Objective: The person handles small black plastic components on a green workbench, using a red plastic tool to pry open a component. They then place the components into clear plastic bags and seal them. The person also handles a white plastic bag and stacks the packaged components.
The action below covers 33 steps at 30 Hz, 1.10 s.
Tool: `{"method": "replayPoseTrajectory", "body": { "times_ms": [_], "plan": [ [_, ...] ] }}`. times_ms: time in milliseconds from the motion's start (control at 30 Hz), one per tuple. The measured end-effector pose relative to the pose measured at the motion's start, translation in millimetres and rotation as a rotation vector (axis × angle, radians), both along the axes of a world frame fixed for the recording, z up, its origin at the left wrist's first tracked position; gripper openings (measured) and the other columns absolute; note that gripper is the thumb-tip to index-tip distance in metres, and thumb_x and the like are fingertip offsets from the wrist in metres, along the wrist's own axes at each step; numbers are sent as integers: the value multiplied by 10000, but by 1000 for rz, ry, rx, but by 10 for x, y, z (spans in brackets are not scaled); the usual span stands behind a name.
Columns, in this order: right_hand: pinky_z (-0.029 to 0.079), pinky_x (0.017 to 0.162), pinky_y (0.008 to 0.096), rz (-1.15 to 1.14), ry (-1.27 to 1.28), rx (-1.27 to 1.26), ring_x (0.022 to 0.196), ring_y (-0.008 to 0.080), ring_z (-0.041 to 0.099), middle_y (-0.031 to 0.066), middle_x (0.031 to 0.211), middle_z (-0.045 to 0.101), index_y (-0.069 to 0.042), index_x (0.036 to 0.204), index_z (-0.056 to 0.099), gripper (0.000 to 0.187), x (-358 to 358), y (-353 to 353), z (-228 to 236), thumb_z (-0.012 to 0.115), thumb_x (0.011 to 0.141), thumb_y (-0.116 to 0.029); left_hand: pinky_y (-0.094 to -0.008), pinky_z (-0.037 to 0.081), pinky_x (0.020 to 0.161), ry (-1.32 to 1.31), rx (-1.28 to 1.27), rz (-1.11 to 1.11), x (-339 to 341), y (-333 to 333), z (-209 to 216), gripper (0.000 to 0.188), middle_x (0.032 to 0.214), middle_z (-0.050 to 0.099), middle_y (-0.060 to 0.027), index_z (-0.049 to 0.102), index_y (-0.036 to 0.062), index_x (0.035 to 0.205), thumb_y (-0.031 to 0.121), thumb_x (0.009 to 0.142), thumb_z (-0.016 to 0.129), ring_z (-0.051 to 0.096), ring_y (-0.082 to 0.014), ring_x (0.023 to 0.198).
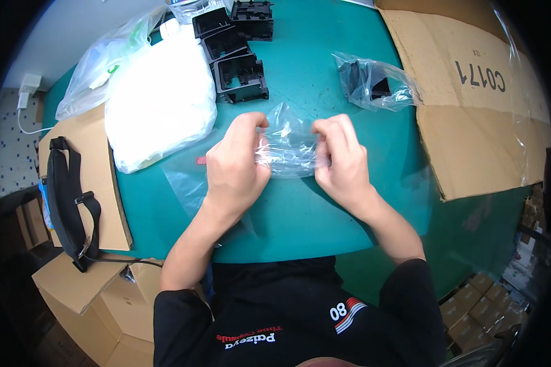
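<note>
Head camera view: a clear plastic bag (288,150) is held above the middle of the table (294,214), between the near and far edges. Its left side is pinched by the left hand (237,153), with the fingers curled in; its right side is grasped likewise by the right hand (343,153), so that the film is spread between the two. Beside the left hand, a loose sheet of clear film (187,180) is laid on the table. Toward the far edge, black plastic housings (225,46) are grouped in a row, and to their left a bulky white bag (162,101) is set near the far left corner. At the right, a black part (381,89) is enclosed in a second clear bag (399,93), just beside a brown cardboard box (465,122) placed along the right edge. By the left edge, a black waist bag (64,196) is rested on cardboard (107,183).
</note>
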State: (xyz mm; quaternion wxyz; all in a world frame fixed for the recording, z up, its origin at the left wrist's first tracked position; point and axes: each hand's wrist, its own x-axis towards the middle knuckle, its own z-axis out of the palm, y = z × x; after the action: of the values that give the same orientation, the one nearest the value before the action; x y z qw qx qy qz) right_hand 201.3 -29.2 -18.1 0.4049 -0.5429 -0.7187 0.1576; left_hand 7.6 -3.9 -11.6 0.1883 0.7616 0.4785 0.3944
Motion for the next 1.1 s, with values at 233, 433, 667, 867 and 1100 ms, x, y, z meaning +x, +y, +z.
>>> {"method": "replayPoseTrajectory", "body": {
  "times_ms": [233, 433, 667, 867, 1100],
  "plan": [
    [546, 672, 394, 149, -30, -94, 711, 301, 635, 133, 867, 609, -138, 1376, 645, 671, 253, 98, 140, 516, 786, 154, -458, 448, 1026, -127, 56, -285, -298, 273, 166, 650, 1339, 528, -209, 607, 10, 1345, 224, 765, 808, 551, -387, 1183],
    [554, 840, 374, 39, 225, -165, 937, 334, 724, 218, 1192, 716, -55, 1297, 682, 575, 227, 192, 132, 430, 818, 142, -493, 418, 1103, 378, 296, 179, -274, 453, -247, 453, 1464, 507, -217, 628, 45, 1362, 82, 916, 697, 476, -414, 1382],
    [544, 762, 329, 102, 194, -220, 824, 238, 702, 184, 1098, 741, -4, 1223, 699, 452, 275, 162, 12, 478, 837, 78, -500, 442, 1048, 354, 352, 158, -185, 440, -211, 304, 1397, 546, -203, 640, 25, 984, 67, 758, 839, 526, -422, 1299],
    [546, 707, 327, 79, 139, -306, 773, 240, 694, 173, 1020, 734, 11, 1154, 708, 315, 211, 107, 180, 613, 857, -27, -404, 481, 976, -200, 229, 113, -188, 292, -126, 655, 1283, 528, -177, 537, 1, 1269, -28, 700, 859, 563, -320, 1175],
    [528, 586, 373, -31, 32, -174, 647, 298, 676, 181, 838, 704, -16, 1070, 742, 183, 222, 119, 82, 659, 968, -143, -378, 515, 978, -492, 259, -111, -135, 165, -196, 786, 1280, 467, -153, 480, -15, 1357, 56, 698, 902, 535, -291, 1205]
  ]
}}
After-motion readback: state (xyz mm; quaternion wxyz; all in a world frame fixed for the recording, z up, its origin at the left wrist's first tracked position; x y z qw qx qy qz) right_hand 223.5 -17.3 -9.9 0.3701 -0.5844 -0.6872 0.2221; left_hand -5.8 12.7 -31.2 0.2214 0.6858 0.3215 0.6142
